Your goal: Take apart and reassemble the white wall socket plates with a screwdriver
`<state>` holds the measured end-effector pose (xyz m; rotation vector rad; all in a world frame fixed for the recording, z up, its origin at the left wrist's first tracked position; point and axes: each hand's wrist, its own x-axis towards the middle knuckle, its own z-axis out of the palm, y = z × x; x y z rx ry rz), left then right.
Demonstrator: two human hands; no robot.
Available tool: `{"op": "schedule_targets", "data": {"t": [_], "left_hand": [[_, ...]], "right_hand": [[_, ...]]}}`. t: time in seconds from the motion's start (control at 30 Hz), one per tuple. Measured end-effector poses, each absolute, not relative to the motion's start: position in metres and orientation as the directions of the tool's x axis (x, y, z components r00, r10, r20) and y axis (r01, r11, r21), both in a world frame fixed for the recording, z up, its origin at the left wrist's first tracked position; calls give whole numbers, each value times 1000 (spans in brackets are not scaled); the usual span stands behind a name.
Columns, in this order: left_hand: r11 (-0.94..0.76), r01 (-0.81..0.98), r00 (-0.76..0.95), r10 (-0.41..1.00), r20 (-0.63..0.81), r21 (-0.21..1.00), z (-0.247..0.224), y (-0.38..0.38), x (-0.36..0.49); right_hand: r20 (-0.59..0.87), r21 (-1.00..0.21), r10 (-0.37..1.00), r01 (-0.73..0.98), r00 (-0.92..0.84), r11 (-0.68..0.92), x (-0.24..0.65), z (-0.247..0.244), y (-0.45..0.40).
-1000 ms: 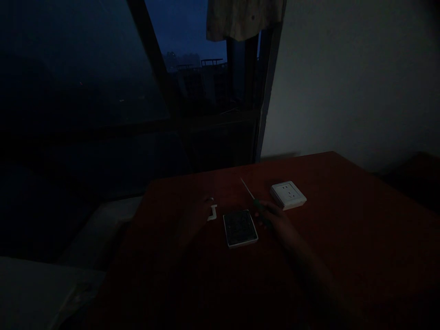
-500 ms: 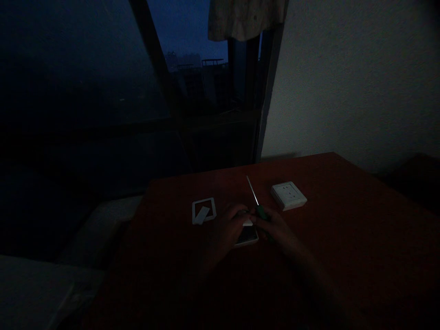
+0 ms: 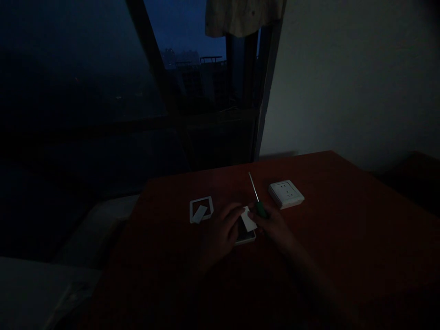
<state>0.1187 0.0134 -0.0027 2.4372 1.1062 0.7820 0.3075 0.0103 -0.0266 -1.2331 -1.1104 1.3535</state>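
My right hand [image 3: 275,225] is closed around the green handle of a screwdriver [image 3: 260,209], its metal shaft pointing up and away. The thumb and fingers of that hand also touch the right edge of a small white plate [image 3: 249,220]. My left hand [image 3: 227,227] is curled at the plate's left side, with fingertips at its upper edge. Beneath the plate lies a dark-centred square piece with a pale rim [image 3: 248,241], partly hidden by my left hand. The scene is very dim.
On the reddish table [image 3: 337,220], a white socket unit [image 3: 286,194] lies right of the hands. To their left is a white square frame [image 3: 191,211] with a small white strip [image 3: 200,214] across it. A window and pale wall [image 3: 343,82] stand behind.
The small white plate has tilted and now shows more of its face between my hands. My left fingers have shifted slightly. The view has moved a little.
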Motion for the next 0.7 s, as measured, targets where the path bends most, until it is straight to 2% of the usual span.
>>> {"op": "schedule_targets", "data": {"t": [0.13,0.27,0.7], "left_hand": [[-460,664,415,883,221,590,-18,11,114],[-432,668,437,887,150,607,-34,10,117],[-452,605,449,874,188,655,-36,10,122]], "right_hand": [[-107,-993,992,33,70,-109,304,-23,11],[-14,-978,997,205,81,-31,301,-28,10],[110,-944,994,311,-12,108,304,-43,11]]}}
